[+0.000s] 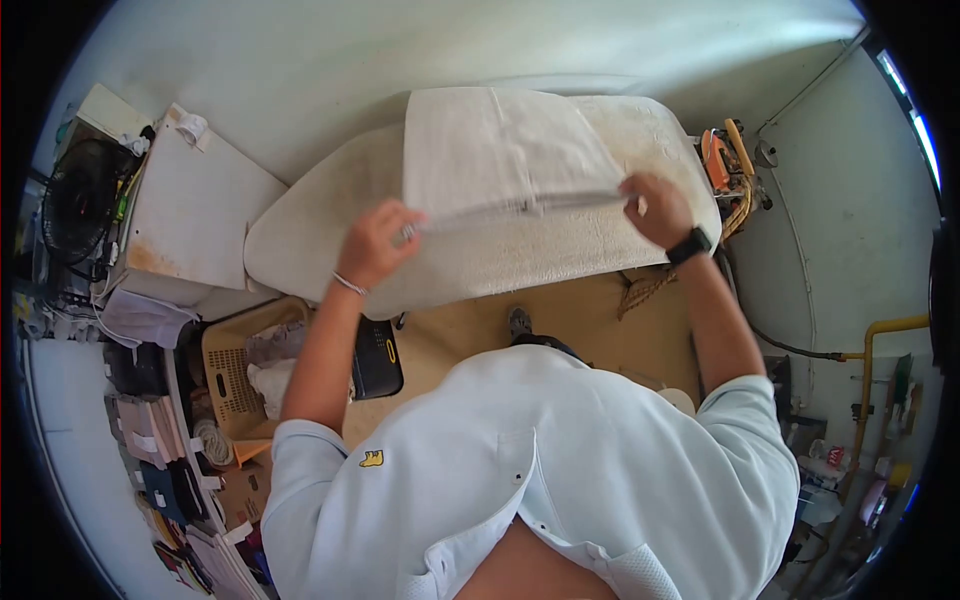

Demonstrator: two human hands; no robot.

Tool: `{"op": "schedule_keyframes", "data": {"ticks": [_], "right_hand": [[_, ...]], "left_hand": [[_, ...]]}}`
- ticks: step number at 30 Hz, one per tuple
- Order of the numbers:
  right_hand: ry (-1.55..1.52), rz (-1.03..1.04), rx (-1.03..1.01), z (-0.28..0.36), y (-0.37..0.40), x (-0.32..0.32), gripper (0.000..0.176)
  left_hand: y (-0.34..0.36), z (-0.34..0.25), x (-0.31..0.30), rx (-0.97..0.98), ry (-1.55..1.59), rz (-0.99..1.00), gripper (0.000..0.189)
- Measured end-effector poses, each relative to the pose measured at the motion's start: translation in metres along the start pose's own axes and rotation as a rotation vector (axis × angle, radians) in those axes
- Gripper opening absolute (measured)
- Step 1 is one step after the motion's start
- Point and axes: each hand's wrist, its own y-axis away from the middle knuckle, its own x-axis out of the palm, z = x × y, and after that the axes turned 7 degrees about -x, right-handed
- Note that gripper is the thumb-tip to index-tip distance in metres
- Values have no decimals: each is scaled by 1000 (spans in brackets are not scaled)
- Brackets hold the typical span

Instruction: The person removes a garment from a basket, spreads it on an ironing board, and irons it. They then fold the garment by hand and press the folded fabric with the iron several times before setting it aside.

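A white garment [490, 150] with a seam down its middle lies over the padded ironing board [340, 200]. Its near edge, which looks like a waistband, is stretched between my two hands, slightly raised from the board. My left hand [378, 243] is closed on the left corner of that edge. At the right corner, my right hand [660, 210] pinches the same edge between thumb and fingers. The far part of the garment rests on the pad near the wall.
An orange appliance [715, 160] with a yellow hose stands at the board's right end. To the left are a white cabinet [195, 210] and a black fan [85, 200]. A tan basket [225, 375] holding cloth and a black case [377, 360] sit below the board.
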Motion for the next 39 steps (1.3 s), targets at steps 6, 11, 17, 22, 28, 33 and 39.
{"op": "schedule_keyframes", "data": {"ticks": [6,11,17,22,28,33,39], "right_hand": [[-82,389,198,22,102,42,16],[-231,371,253,42,109,5,17],[-409,426,326,39,66,-32,15],[-740,376,365,-15,10,-11,14],[-1145,196,624,-124,-77,118,19],[-871,132,773,-163,-85,239,20],[-728,53,764,-157,-92,232,21]], "left_hand": [[97,-28,58,-197,230,305,20],[99,-62,27,-371,382,399,19],[62,-71,-16,-435,431,454,15],[29,-16,4,-358,459,285,14],[-41,107,106,-974,985,-236,24],[-67,171,174,-1222,542,-129,30],[-61,181,180,-1186,358,-63,34]]}}
